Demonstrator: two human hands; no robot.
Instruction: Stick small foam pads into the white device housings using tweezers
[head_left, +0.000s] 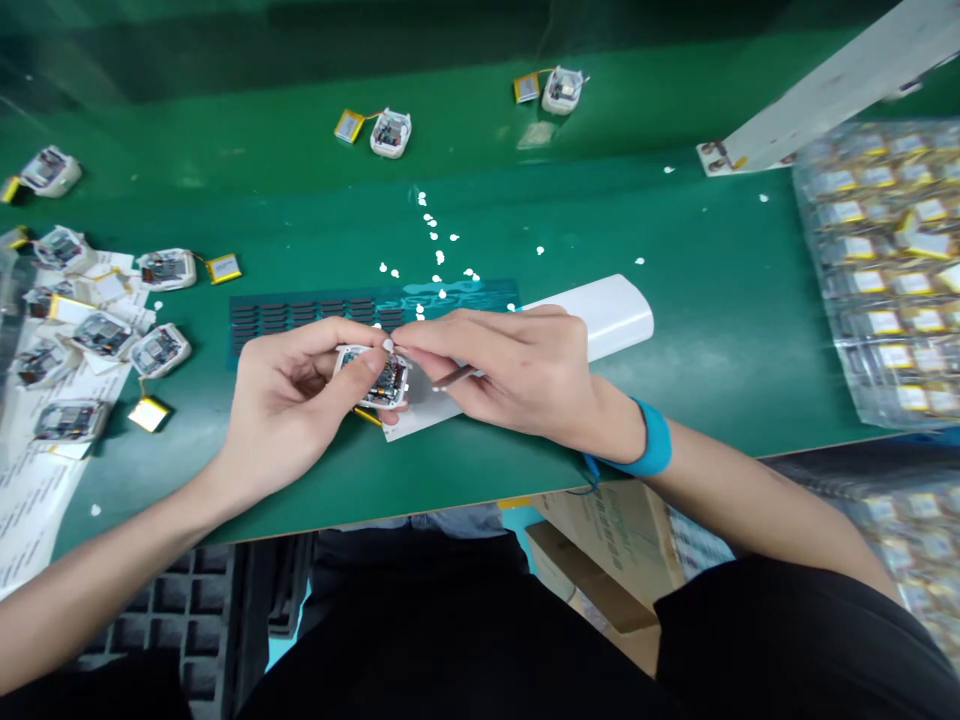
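My left hand (pixel 294 400) grips a small white square electronics housing (pixel 373 378) with a circuit board exposed inside it. A thin yellow battery (pixel 367 416) lies partly hidden beneath the housing, and its connection is out of sight. My right hand (pixel 510 365) holds a slim dark tool (pixel 454 376), and its fingertips reach the housing's top edge. The tool's tip is hidden under my fingers. A white card (pixel 416 408) lies under both hands.
A blue sheet of black foam strips (pixel 300 315) and a white rounded bar (pixel 616 315) lie behind my hands. Several housings with batteries sit on papers (pixel 67 440) at left. Bagged batteries (pixel 885 280) fill the right. The green bench's front edge (pixel 480 490) runs below my wrists.
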